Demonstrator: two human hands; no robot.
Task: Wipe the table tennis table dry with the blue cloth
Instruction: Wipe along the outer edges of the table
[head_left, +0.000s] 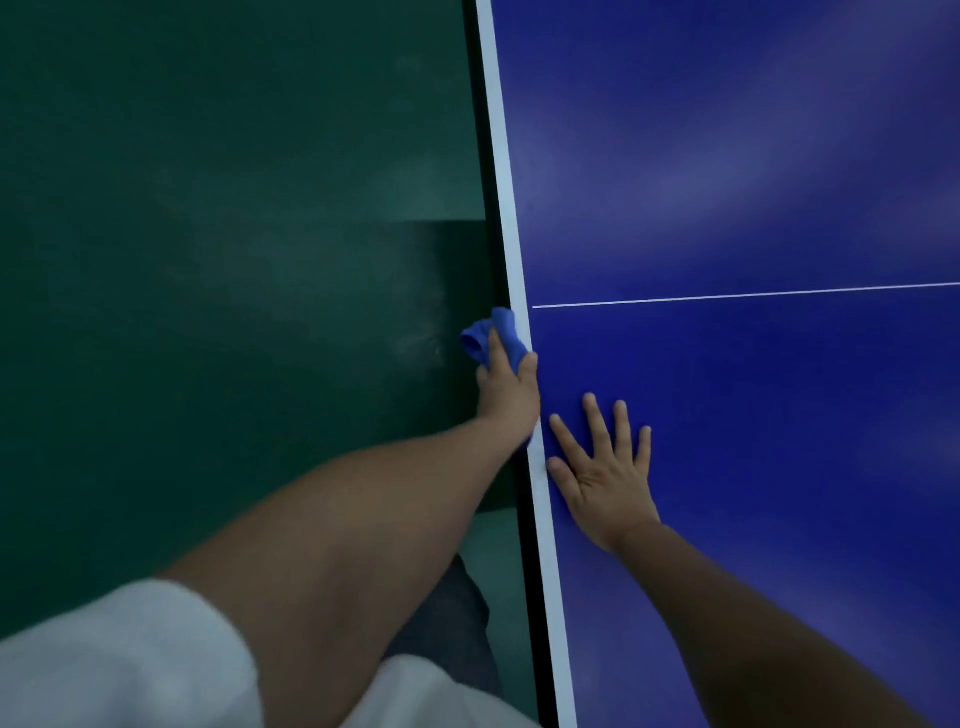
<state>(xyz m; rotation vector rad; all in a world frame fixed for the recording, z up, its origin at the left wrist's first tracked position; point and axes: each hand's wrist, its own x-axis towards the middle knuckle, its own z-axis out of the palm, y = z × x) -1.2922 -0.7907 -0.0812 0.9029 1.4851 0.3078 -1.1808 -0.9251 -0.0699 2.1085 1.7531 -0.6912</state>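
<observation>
Head view: the blue cloth (500, 336) is bunched against the white edge stripe (506, 208) of the blue counter (753, 156), with its long axis running along the stripe, away from the person. The left hand (506, 389) curls round it. Just inside the stripe, the right hand (605, 470) lies flat, fingers spread. Outside the stripe lies green floor (208, 260).
</observation>
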